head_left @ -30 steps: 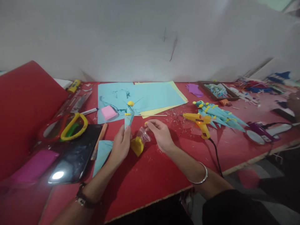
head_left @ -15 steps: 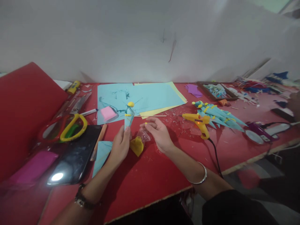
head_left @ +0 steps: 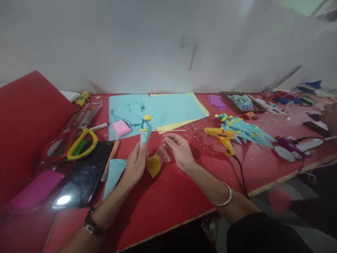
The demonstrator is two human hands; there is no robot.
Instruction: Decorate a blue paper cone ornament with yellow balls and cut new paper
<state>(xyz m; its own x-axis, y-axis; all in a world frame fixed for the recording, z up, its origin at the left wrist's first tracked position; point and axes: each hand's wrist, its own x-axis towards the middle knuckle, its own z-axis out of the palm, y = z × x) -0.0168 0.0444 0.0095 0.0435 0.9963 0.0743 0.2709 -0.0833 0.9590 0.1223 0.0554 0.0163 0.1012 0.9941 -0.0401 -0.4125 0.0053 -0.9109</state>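
paper cone: long axis near upright, its topped end pointing up and toward the far edge of the desk. light blue, with a yellow ball above a beaded yellow band. it projects above the left hand's gripping fingers; right hand beside it, fingertips pinched, contents unclear.

No label, brand, number or sign legible. Dark marking on the white pen, left on the worktop, and pale marks on the purple device, right, cannot be read.
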